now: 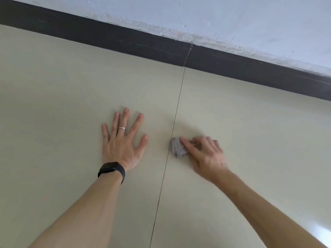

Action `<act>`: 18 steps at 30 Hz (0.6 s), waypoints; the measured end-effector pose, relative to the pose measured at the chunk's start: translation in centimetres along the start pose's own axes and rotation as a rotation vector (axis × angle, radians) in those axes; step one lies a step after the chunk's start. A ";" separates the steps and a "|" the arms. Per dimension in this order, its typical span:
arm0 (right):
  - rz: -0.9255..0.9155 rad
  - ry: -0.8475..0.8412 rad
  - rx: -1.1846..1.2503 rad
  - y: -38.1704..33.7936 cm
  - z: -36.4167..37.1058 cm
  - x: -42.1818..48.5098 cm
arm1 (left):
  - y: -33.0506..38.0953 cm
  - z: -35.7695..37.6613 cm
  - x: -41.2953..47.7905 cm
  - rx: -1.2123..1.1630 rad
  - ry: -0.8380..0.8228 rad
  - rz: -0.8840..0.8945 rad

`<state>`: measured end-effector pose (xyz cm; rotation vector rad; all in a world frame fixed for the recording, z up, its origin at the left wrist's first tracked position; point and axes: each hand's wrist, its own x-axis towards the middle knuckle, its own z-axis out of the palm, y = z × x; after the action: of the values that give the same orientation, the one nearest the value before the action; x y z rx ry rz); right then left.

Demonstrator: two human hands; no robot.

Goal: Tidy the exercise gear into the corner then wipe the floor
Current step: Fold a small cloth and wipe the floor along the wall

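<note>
While the right hand is pressing a small grey cloth onto the floor, its blur is suggesting a wiping stroke, so the wiping half of the task is probably under way.

Through the head camera, the cloth is lying bunched just right of the grout line, its left edge touching the line. The index finger is stretching across it and the other fingers are curling round its far side. The left hand is lying flat on the tile left of the line, fingers straight and spread, gripping nothing, seemingly bracing the body.

Wiping well here is likely calling for a flatter, wider wad, overlapping passes toward the dark skirting board, and a bracing palm kept off damp tile.

A black wristband is sitting on the left wrist and a thin ring on one finger. A scuffed pale wall is rising behind the skirting board. No exercise gear is showing, so I cannot tell where it is. Only the left hand is standing in the cloth's path.
</note>
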<state>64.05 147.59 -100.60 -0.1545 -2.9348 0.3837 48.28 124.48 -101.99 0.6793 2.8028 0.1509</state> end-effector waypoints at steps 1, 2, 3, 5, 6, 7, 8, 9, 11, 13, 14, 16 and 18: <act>0.218 0.070 -0.058 2.5 -0.3 2.4 | -0.1 0.0 0.0 0.002 -0.004 0.007; 0.479 0.115 -0.074 4.9 -0.7 4.8 | -0.2 0.0 0.0 0.001 -0.007 0.014; 0.743 0.182 -0.041 6.8 -1.0 6.8 | -0.2 -0.1 0.0 0.000 -0.010 0.021; 1.139 0.257 0.044 7.3 -0.8 10.0 | -0.2 0.0 0.1 0.002 -0.008 0.023; 1.144 0.243 0.046 5.8 -0.4 10.9 | -0.2 0.0 0.1 0.007 -0.009 0.021; 1.017 0.220 0.042 3.6 0.2 11.2 | -0.2 -0.1 0.1 0.010 -0.013 0.022; 0.805 0.165 0.055 0.9 0.9 11.0 | -0.2 -0.2 0.1 0.011 -0.019 0.024; 0.553 0.085 0.068 -1.8 1.5 10.3 | -0.3 -0.3 0.1 0.011 -0.024 0.027; 0.130 -0.045 0.050 -3.0 2.0 9.1 | -0.3 -0.4 0.1 0.007 -0.025 0.031; 0.085 -0.020 0.006 0.7 1.0 10.3 | -0.3 -0.4 0.1 -0.003 -0.018 0.039; 0.283 0.070 -0.009 2.9 0.6 11.3 | -0.3 -0.3 0.1 -0.001 -0.011 0.043; 0.908 0.279 0.025 6.8 0.0 14.2 | -0.3 -0.2 0.1 0.012 -0.005 0.047; 1.368 0.408 0.124 8.0 0.4 16.6 | -0.4 -0.1 0.1 0.013 0.002 0.046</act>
<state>48.39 157.29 -100.38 -1.9189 -1.9491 0.5652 48.00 124.19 -101.95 0.7474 2.7941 0.1421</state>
